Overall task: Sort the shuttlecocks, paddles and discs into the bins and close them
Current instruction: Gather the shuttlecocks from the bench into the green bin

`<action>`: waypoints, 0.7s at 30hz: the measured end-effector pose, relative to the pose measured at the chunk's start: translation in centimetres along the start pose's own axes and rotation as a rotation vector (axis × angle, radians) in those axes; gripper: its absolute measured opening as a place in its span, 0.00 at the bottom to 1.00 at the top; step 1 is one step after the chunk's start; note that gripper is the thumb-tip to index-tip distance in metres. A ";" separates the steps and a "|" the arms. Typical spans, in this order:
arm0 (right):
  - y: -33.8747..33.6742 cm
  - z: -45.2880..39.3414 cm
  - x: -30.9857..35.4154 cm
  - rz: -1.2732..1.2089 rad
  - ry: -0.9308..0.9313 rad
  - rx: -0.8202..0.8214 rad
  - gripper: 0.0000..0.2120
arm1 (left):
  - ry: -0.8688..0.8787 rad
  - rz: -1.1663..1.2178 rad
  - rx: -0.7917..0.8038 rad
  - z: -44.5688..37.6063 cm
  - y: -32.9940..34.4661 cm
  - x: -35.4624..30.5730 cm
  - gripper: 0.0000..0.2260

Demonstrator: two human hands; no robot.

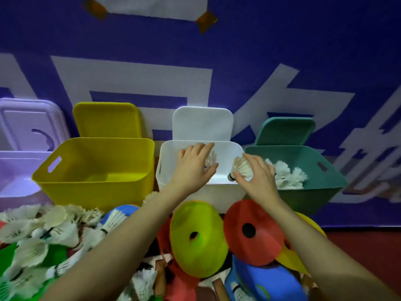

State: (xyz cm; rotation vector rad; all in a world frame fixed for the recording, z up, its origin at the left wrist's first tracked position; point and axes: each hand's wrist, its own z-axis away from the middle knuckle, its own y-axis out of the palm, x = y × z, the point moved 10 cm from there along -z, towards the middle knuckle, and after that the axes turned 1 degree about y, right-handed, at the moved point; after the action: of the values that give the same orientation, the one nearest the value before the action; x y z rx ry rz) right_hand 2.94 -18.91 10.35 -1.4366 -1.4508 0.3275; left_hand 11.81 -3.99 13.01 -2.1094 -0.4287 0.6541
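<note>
Four open plastic bins are lined up across the middle of the frame against a blue banner [282,40] with large white characters: a lilac bin [15,170] at the far left, a yellow bin [95,187], a white bin [217,193] at the centre and a teal bin [321,192] at the right. A matching lid is propped upright behind each: lilac lid [28,124], yellow lid [106,120], white lid [202,124], teal lid [286,131].

The left hand [193,168] is held over the white bin, its fingers curled around a white feather shuttlecock [211,159] that is largely hidden behind them. The right hand [258,177] is held at the border between the white and teal bins, its fingertips pinching a second white feather shuttlecock [240,167] whose dark cork points down and left. More shuttlecocks [288,177] are seen lying inside the teal bin.

A loose heap of shuttlecocks [39,235] is spread over the lower left of the frame. In the lower centre and right, flat plastic discs with centre holes are piled: a lime-green disc [201,253], a red disc [260,242] and a blue disc [267,283]. Brown wooden paddle handles [160,276] are partly buried among them.
</note>
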 end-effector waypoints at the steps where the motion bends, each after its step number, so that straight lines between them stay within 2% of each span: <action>1: -0.8 -0.4 -1.9 0.009 0.020 0.002 0.27 | 0.004 0.028 -0.004 -1.0 1.0 -1.6 0.25; 6: -4.8 -2.0 -10.7 0.014 0.110 -0.028 0.26 | 0.033 0.109 0.049 -5.4 6.9 -8.9 0.23; 12: -6.6 -2.6 -20.3 0.095 0.239 0.067 0.26 | 0.008 0.151 0.211 -8.7 15.7 -14.9 0.22; 15: -7.1 -2.6 -24.0 0.179 0.266 0.090 0.25 | 0.002 0.172 0.278 -9.6 19.3 -17.7 0.22; 19: -6.8 -2.7 -27.9 0.235 0.348 0.155 0.28 | -0.052 0.301 0.361 -10.4 23.4 -19.7 0.24; 21: -6.3 -2.5 -28.8 0.248 0.355 0.190 0.27 | -0.045 0.228 0.434 -10.3 25.2 -19.7 0.25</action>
State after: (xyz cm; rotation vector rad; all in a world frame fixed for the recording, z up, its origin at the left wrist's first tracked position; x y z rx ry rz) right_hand -5.55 -46.38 3.23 -1.4356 -0.9347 0.3350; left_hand 3.68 -35.08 3.23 -1.7428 -0.0576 0.8430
